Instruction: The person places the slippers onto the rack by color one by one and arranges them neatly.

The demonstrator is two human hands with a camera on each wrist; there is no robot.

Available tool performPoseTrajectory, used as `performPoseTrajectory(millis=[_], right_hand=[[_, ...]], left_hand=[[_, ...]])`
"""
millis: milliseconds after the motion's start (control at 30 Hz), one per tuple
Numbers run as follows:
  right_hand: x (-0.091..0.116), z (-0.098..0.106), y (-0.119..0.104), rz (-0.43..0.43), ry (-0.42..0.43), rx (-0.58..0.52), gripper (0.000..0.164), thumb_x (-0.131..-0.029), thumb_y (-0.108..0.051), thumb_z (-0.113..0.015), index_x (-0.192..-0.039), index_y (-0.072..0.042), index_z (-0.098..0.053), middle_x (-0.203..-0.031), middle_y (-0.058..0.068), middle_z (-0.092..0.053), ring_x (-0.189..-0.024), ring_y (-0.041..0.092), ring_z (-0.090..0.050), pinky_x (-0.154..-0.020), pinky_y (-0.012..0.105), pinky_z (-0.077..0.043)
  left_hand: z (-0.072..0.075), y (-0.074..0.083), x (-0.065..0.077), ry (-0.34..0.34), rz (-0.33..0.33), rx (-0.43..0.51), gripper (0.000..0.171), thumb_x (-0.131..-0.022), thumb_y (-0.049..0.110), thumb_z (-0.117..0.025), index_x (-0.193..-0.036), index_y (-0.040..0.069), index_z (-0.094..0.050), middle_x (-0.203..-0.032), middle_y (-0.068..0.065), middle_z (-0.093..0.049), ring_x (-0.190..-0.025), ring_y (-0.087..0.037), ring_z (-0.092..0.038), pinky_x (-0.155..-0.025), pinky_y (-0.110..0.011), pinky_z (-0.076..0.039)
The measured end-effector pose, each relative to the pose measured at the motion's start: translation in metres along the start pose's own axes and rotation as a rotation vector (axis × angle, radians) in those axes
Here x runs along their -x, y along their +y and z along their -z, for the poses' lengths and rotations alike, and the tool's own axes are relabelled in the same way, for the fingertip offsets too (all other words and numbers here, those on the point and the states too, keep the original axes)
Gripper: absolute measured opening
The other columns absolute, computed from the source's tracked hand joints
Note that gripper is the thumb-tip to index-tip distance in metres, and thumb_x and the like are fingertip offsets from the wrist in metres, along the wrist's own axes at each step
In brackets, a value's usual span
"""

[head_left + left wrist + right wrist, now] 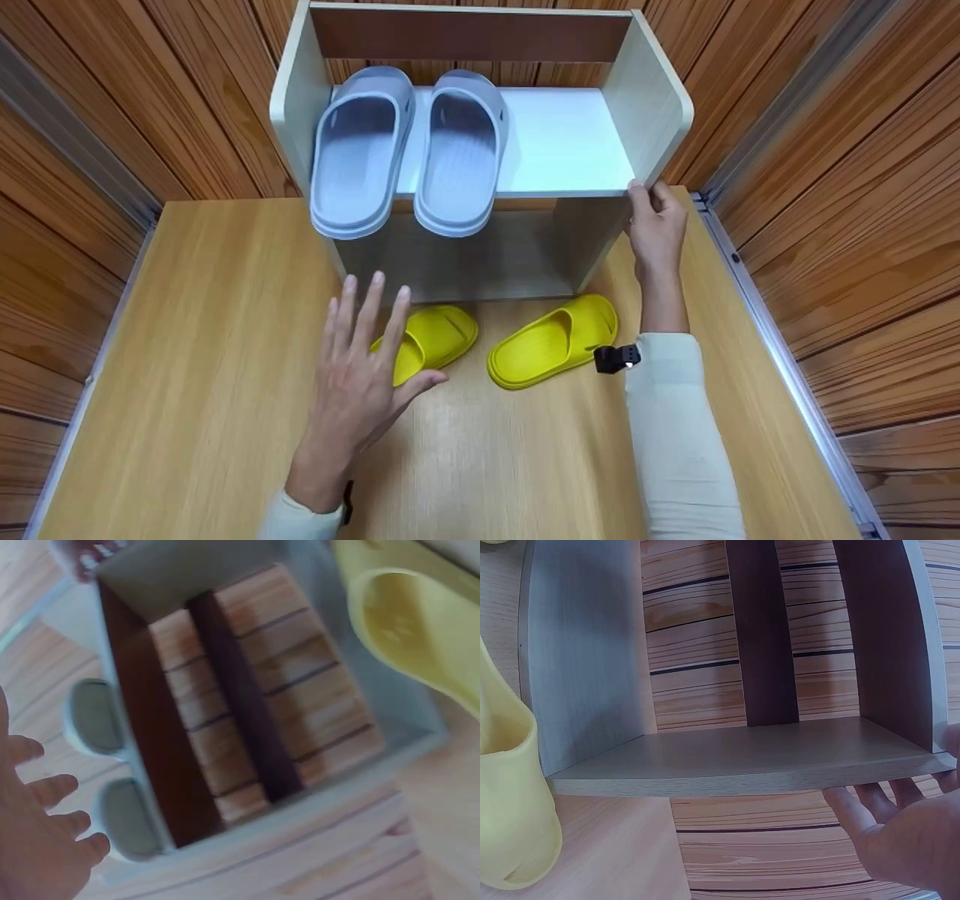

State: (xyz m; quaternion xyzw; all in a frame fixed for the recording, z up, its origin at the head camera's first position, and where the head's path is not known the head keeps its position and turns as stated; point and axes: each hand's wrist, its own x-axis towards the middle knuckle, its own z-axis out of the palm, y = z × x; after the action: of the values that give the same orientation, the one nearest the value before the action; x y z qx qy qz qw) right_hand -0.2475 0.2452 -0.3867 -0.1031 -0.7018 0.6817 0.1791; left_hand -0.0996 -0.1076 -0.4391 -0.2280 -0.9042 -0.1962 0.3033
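A pale wooden shoe rack (667, 112) stands against the far wall. Two grey-blue slippers, the left one (356, 161) and the right one (461, 161), rest on its white upper shelf with their open heels jutting past the front edge. My right hand (658, 229) grips the front edge of the rack's right side panel at shelf height; in the right wrist view its fingers (855, 810) lie along the panel's outer side. My left hand (360, 390) is spread in front of the rack, holding nothing. It partly hides the left yellow slipper (442, 334). The right yellow slipper (555, 341) lies on the floor.
The lower compartment (457, 255) of the rack opens just behind the yellow slippers. Light wooden flooring (210, 360) surrounds the rack. Wood-plank walls (862, 225) stand at both sides and the back, with a metal strip (780, 360) along the right floor edge.
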Motion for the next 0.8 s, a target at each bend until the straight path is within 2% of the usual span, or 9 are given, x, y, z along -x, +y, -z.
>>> performPoseTrajectory(millis=[133,233,367,467,600,700,800], right_hand=[[0.0,0.001,0.001,0.031,-0.013,0.013,0.037,-0.104,-0.025,-0.054,-0.135,-0.006,-0.062,-0.119,0.009,-0.056,-0.1,0.019,-0.048,-0.081,0.032,-0.042],[0.0,0.001,0.001,0.016,-0.015,0.004,0.039,-0.104,-0.025,-0.054,-0.139,-0.008,-0.061,-0.128,0.009,-0.056,-0.107,0.02,-0.048,-0.089,0.033,-0.045],[0.0,0.0,0.0,-0.014,-0.007,-0.02,0.038,-0.104,-0.025,-0.055,-0.138,-0.009,-0.062,-0.129,0.009,-0.055,-0.109,0.02,-0.049,-0.093,0.034,-0.045],[0.0,0.0,0.001,-0.002,-0.001,0.007,0.036,-0.105,-0.025,-0.054,-0.135,-0.007,-0.063,-0.119,0.009,-0.055,-0.097,0.019,-0.048,-0.079,0.03,-0.042],[0.0,0.0,0.001,0.018,-0.007,0.033,0.038,-0.105,-0.025,-0.054,-0.137,-0.006,-0.062,-0.117,0.007,-0.055,-0.096,0.018,-0.048,-0.073,0.026,-0.039],[-0.001,0.001,0.001,0.016,-0.013,0.024,0.039,-0.105,-0.024,-0.054,-0.138,-0.005,-0.061,-0.122,0.009,-0.055,-0.104,0.021,-0.048,-0.081,0.029,-0.042],[-0.002,0.002,0.001,0.001,-0.015,0.006,0.04,-0.104,-0.024,-0.054,-0.141,-0.007,-0.059,-0.134,0.012,-0.055,-0.114,0.023,-0.048,-0.097,0.032,-0.045]], left_hand=[[-0.007,-0.014,0.018,-0.074,0.062,-0.035,0.093,-0.091,0.08,-0.04,-0.156,0.014,-0.039,-0.165,-0.02,-0.022,-0.151,-0.046,-0.014,-0.119,-0.061,-0.011],[-0.012,-0.021,0.029,-0.14,0.11,-0.062,0.095,-0.088,0.083,-0.04,-0.157,0.017,-0.039,-0.166,-0.019,-0.019,-0.152,-0.046,-0.01,-0.118,-0.062,-0.008],[-0.021,-0.03,0.041,-0.227,0.181,-0.096,0.097,-0.085,0.083,-0.047,-0.158,0.02,-0.037,-0.167,-0.018,-0.017,-0.152,-0.045,-0.007,-0.117,-0.064,-0.007],[-0.029,-0.036,0.049,-0.29,0.237,-0.108,0.099,-0.083,0.082,-0.05,-0.159,0.021,-0.035,-0.167,-0.017,-0.016,-0.152,-0.045,-0.006,-0.117,-0.065,-0.006],[-0.041,-0.043,0.057,-0.361,0.302,-0.106,0.101,-0.082,0.08,-0.054,-0.16,0.021,-0.033,-0.168,-0.017,-0.015,-0.152,-0.046,-0.006,-0.117,-0.066,-0.007],[-0.05,-0.047,0.062,-0.401,0.343,-0.104,0.102,-0.08,0.077,-0.059,-0.161,0.021,-0.031,-0.168,-0.018,-0.014,-0.152,-0.047,-0.007,-0.116,-0.068,-0.008],[-0.059,-0.051,0.066,-0.42,0.379,-0.097,0.106,-0.078,0.075,-0.064,-0.161,0.02,-0.029,-0.167,-0.019,-0.014,-0.151,-0.049,-0.01,-0.115,-0.07,-0.009]])
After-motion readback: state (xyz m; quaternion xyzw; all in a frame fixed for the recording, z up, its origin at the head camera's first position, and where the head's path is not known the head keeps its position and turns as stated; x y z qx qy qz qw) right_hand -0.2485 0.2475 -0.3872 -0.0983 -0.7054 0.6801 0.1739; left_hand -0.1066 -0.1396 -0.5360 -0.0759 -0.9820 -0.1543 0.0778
